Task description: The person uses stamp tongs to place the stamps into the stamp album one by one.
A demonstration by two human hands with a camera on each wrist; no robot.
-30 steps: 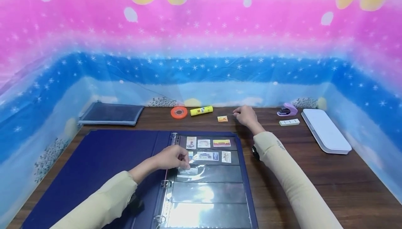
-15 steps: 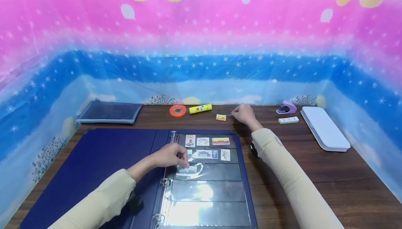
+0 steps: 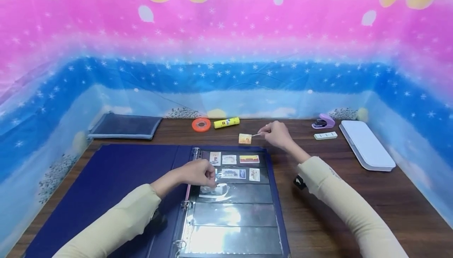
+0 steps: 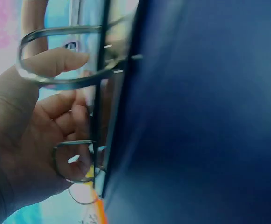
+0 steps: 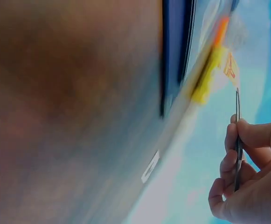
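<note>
My right hand (image 3: 277, 134) pinches slim metal tweezers (image 5: 238, 135) between thumb and fingers. At their tips hangs a small yellow-orange stamp (image 3: 245, 139), lifted above the table just beyond the album's far edge. My left hand (image 3: 198, 172) is over the black stock page (image 3: 247, 214) of an open navy ring album (image 3: 138, 171). Its thumb and fingertips pinch at the clear pocket strip (image 3: 226, 191) of the third row, where the film bows and glares. Stamps (image 3: 233, 173) sit in the top two rows, one partly hidden by the left hand. In the left wrist view, metal rings (image 4: 60, 84) cross before the hand.
Along the back of the table lie a dark mesh pouch (image 3: 124, 127), an orange tape roll (image 3: 201, 124) and a yellow glue stick (image 3: 226, 122). A purple stapler (image 3: 323, 122), a small white strip box (image 3: 325, 135) and a white case (image 3: 367, 146) lie at the right.
The stamp in the tweezers has come off the table and moved toward the album, with the right hand drawing left and nearer. The left hand has shifted slightly right over the page.
</note>
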